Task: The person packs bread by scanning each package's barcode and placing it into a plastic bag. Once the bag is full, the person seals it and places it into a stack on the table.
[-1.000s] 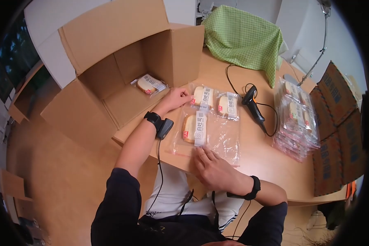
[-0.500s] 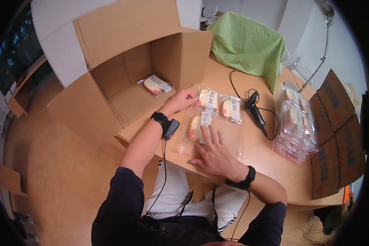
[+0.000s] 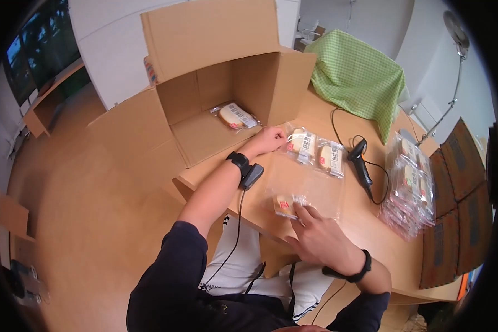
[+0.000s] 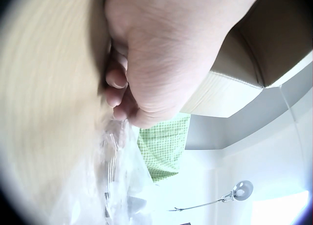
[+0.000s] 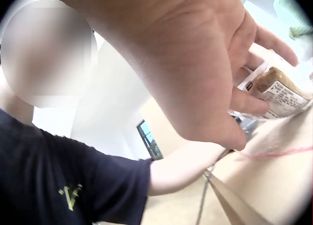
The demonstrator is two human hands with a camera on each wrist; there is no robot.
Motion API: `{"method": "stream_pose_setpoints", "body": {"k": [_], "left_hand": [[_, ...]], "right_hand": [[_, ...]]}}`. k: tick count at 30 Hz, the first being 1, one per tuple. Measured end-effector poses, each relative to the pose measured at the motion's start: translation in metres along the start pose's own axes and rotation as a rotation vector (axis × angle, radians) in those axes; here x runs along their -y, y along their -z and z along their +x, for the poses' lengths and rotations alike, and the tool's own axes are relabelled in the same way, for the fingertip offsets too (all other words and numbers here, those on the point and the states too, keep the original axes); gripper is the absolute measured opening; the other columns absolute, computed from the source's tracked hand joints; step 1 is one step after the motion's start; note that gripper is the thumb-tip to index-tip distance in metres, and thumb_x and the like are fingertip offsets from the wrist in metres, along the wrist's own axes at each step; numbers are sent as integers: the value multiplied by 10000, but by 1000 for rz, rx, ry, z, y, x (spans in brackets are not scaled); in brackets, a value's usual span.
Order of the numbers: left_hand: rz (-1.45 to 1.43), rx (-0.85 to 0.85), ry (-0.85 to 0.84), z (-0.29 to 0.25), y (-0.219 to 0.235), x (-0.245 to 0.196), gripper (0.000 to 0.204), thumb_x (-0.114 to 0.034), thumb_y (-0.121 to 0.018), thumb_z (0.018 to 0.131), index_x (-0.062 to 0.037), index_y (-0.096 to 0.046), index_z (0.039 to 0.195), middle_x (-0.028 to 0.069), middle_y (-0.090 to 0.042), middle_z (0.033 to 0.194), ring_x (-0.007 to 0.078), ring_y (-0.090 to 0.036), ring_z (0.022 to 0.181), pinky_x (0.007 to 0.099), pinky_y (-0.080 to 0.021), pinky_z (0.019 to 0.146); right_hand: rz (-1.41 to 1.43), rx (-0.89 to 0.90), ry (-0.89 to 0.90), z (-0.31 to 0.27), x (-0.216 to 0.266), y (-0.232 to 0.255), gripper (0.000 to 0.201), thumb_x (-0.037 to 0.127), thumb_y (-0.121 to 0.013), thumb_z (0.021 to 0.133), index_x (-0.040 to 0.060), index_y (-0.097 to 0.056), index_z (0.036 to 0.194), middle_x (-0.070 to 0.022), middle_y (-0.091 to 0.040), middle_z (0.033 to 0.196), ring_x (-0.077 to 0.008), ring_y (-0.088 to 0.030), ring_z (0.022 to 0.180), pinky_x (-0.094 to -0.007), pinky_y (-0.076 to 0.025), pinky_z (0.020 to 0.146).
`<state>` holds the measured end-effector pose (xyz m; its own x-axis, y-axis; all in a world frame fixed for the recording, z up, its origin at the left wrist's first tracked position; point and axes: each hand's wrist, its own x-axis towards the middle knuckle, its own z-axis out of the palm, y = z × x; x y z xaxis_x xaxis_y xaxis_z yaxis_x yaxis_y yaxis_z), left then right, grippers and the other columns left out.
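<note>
A large clear plastic bag (image 3: 315,191) lies on the table, with two wrapped bread slices (image 3: 302,143) side by side at its far end. My left hand (image 3: 268,139) pinches the bag's far left corner, its fingertips curled in against the film in the left wrist view. Near the table's front edge, my right hand (image 3: 326,238) grips another wrapped bread slice (image 3: 284,205), which tilts up from the bag. The right wrist view shows the printed label (image 5: 283,97) of this slice between the fingers.
An open cardboard box (image 3: 196,141) on its side holds one wrapped bread slice (image 3: 235,116). A corded barcode scanner (image 3: 361,166) lies right of the bag, beside stacked bags of bread (image 3: 409,191). A green checked cloth (image 3: 357,80) and cardboard sheet (image 3: 456,216) stand farther off.
The right hand has gone from resting at the bag's near edge to gripping the near bread slice, which has shifted toward the front edge and tilted. The left hand stays at the corner.
</note>
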<state>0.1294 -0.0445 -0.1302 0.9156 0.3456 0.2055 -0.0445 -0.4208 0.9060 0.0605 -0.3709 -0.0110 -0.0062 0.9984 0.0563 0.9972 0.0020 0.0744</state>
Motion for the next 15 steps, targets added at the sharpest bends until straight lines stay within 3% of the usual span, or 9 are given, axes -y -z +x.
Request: {"method": "stream_pose_setpoints", "body": {"k": [2, 3, 5, 7, 10, 11, 13, 15], "left_hand": [[-17, -2, 1, 1, 1, 1, 164, -139, -647, 896, 13, -645, 836, 40, -625, 660, 85, -552, 558, 252, -446, 517], [-33, 10, -2, 1, 1, 2, 162, -136, -647, 895, 10, -642, 826, 40, -624, 662, 83, -551, 557, 250, -443, 512], [-51, 6, 27, 2, 2, 2, 161, -138, -648, 896, 2, -632, 818, 36, -616, 654, 83, -545, 552, 248, -438, 506], [-63, 8, 53, 4, 2, 4, 161, -139, -648, 898, -7, -623, 810, 32, -607, 646, 83, -539, 546, 246, -433, 500], [-170, -58, 39, 7, 3, 7, 198, -187, -616, 888, -20, -602, 782, 26, -596, 613, 89, -536, 511, 261, -424, 476], [-215, -71, 109, 7, 5, 3, 248, -247, -590, 910, -38, -593, 777, 10, -561, 592, 87, -508, 491, 256, -399, 460], [-254, -88, 178, 4, 9, -6, 299, -308, -564, 932, -56, -583, 772, -6, -526, 570, 86, -479, 471, 250, -375, 445], [-599, 32, 157, 0, 13, -7, 463, -473, -448, 988, -74, -574, 789, -2, -516, 612, 83, -477, 498, 223, -329, 445]], "right_hand": [[253, -54, 62, -9, 1, 30, 261, 246, -677, 851, 1, -712, 936, -244, -608, 1192, -344, -640, 1014, -379, -567, 723], [254, -48, 72, -12, -2, 40, 261, 246, -677, 851, 1, -712, 936, -244, -608, 1192, -344, -640, 1014, -379, -567, 723], [587, -81, 19, -17, -13, 58, 254, 197, -712, 820, -5, -702, 973, -203, -656, 1081, -328, -665, 924, -393, -552, 780], [648, -140, 42, -13, -35, 68, 257, 139, -701, 814, -29, -690, 1009, -198, -664, 1033, -350, -672, 886, -383, -535, 822], [679, -257, -151, 3, -62, 69, 246, 82, -658, 834, -61, -668, 1035, -217, -644, 1082, -363, -666, 901, -370, -525, 834], [751, -305, -250, 11, -67, 67, 244, 64, -641, 841, -76, -658, 1040, -226, -635, 1096, -373, -663, 902, -368, -522, 839], [629, -409, -204, 33, -83, 42, 260, 41, -623, 843, -92, -635, 1066, -239, -605, 1157, -389, -638, 985, -374, -514, 870], [164, -631, -87, 52, -94, 18, 290, 23, -616, 829, -89, -614, 1097, -236, -574, 1216, -395, -588, 1093, -394, -503, 902]]}}
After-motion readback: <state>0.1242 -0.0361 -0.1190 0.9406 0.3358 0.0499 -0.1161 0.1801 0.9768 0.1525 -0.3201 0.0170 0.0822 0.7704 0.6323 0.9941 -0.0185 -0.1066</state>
